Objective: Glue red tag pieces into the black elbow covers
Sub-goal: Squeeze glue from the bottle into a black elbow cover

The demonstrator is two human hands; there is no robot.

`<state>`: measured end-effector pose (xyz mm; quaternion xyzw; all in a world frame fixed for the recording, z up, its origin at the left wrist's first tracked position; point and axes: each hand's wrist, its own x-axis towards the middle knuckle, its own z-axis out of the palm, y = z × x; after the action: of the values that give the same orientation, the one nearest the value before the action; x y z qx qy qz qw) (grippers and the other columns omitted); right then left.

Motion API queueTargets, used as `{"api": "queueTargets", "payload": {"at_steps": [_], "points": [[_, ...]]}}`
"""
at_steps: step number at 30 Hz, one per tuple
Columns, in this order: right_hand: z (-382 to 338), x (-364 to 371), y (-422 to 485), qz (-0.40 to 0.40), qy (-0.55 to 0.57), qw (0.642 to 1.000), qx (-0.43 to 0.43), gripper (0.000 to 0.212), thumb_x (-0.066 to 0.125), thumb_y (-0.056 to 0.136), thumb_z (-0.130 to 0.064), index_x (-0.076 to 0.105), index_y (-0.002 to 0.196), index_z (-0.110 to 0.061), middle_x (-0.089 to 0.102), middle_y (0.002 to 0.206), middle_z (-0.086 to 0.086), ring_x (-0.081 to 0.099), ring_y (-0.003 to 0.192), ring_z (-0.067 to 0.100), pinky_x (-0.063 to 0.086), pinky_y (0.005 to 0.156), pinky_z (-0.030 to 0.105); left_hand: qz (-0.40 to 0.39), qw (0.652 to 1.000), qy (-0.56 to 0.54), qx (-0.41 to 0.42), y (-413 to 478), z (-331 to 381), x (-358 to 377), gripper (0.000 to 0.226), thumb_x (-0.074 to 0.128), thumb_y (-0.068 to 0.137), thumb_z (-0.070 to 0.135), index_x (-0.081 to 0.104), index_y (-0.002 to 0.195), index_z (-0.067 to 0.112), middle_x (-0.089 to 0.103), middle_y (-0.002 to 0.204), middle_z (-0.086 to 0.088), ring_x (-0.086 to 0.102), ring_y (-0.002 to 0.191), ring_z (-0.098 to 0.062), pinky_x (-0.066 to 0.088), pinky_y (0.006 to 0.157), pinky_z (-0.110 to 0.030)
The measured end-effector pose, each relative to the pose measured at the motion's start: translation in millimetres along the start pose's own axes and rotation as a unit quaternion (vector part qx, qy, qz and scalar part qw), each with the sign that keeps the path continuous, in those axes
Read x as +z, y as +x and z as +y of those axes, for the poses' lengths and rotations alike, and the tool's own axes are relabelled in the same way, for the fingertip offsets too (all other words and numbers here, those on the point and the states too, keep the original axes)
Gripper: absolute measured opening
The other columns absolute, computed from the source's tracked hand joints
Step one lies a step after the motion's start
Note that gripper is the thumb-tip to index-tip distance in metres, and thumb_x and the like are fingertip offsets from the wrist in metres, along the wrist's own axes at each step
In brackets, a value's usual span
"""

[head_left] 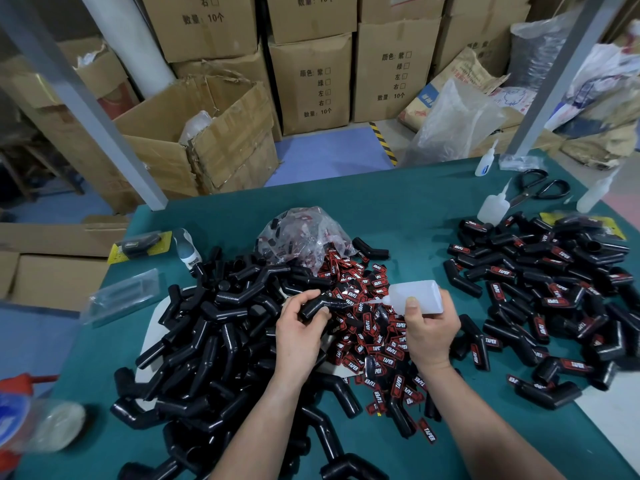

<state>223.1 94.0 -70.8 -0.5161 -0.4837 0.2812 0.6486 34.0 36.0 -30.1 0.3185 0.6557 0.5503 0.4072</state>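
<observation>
The left hand point(301, 329) grips one black elbow cover point(320, 304) above the middle of the green table point(398, 209). The thumb lies on the near side and the fingers curl over the far side. The cover's long axis runs roughly left to right across the view. One leg sits inside the hand; the other projects rightward toward the glue bottle point(417, 295). The cover is a glossy black tube with a shallow bend near mid-length. Whether a tag sits on it cannot be told.

The right hand point(429, 332) wraps around the translucent white bottle, thumb across its front. The bottle lies near horizontal with its thin nozzle pointing left. The tip is at or just beside the cover's right end; contact cannot be confirmed.

Below both hands lies a heap of red tags point(375, 336), red and black with white "TAPER" lettering. A pile of untagged covers point(207, 341) lies at left. A pile of tagged covers point(554, 289) lies at right, well apart. A clear plastic bag point(301, 235) holding more tags sits behind the heap.
</observation>
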Motion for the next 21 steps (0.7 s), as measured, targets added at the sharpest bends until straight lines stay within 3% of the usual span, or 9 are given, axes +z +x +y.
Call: {"api": "queueTargets", "payload": {"at_steps": [2, 6, 11, 15, 21], "points": [[-0.5, -0.3, -0.2, 0.001, -0.005, 1.000, -0.002, 0.030, 0.061, 0.078, -0.042, 0.056, 0.086, -0.013, 0.057, 0.073, 0.004, 0.056, 0.063, 0.004, 0.046, 0.055, 0.019, 0.000, 1.000, 0.005, 0.004, 0.0, 0.3, 0.0, 0.036, 0.074, 0.093, 0.006, 0.072, 0.108, 0.039, 0.073, 0.118, -0.007, 0.072, 0.108, -0.027, 0.054, 0.099, -0.060], [-0.3, 0.0, 0.3, 0.001, 0.004, 1.000, 0.003, 0.028, 0.062, 0.079, -0.040, 0.056, 0.087, -0.014, 0.057, 0.074, -0.003, 0.059, 0.067, -0.005, 0.045, 0.055, 0.011, -0.003, 1.000, 0.007, 0.003, -0.2, 0.9, -0.1, 0.035, 0.073, 0.093, 0.006, 0.071, 0.110, 0.036, 0.072, 0.118, -0.007, 0.071, 0.108, -0.029, 0.054, 0.099, -0.060], [2.1, 0.2, 0.1, 0.002, -0.001, 1.000, 0.001, 0.031, 0.061, 0.079, -0.041, 0.056, 0.088, -0.012, 0.058, 0.075, 0.005, 0.056, 0.065, 0.002, 0.046, 0.055, 0.015, -0.005, 1.000, 0.012, 0.003, -0.2, -0.1, -0.9, 0.036, 0.074, 0.094, 0.008, 0.071, 0.109, 0.040, 0.073, 0.117, -0.008, 0.073, 0.102, -0.029, 0.058, 0.094, -0.053], [0.8, 0.6, 0.9, 0.008, -0.002, 1.000, 0.006, 0.033, 0.061, 0.078, -0.042, 0.057, 0.088, -0.011, 0.057, 0.074, -0.002, 0.057, 0.065, -0.005, 0.045, 0.055, 0.013, -0.004, 1.000, 0.015, 0.002, 0.5, -1.0, -0.7, 0.034, 0.074, 0.094, 0.009, 0.071, 0.111, 0.039, 0.074, 0.116, -0.007, 0.072, 0.103, -0.034, 0.057, 0.096, -0.056], [0.8, -0.4, 0.4, 0.004, -0.001, 1.000, -0.002, 0.032, 0.061, 0.078, -0.041, 0.056, 0.088, -0.011, 0.056, 0.074, -0.001, 0.058, 0.066, -0.005, 0.044, 0.054, 0.011, -0.003, 1.000, 0.006, 0.000, 0.5, -1.0, -0.8, 0.034, 0.074, 0.094, 0.009, 0.071, 0.109, 0.039, 0.073, 0.118, -0.007, 0.074, 0.103, -0.024, 0.058, 0.096, -0.051]]}}
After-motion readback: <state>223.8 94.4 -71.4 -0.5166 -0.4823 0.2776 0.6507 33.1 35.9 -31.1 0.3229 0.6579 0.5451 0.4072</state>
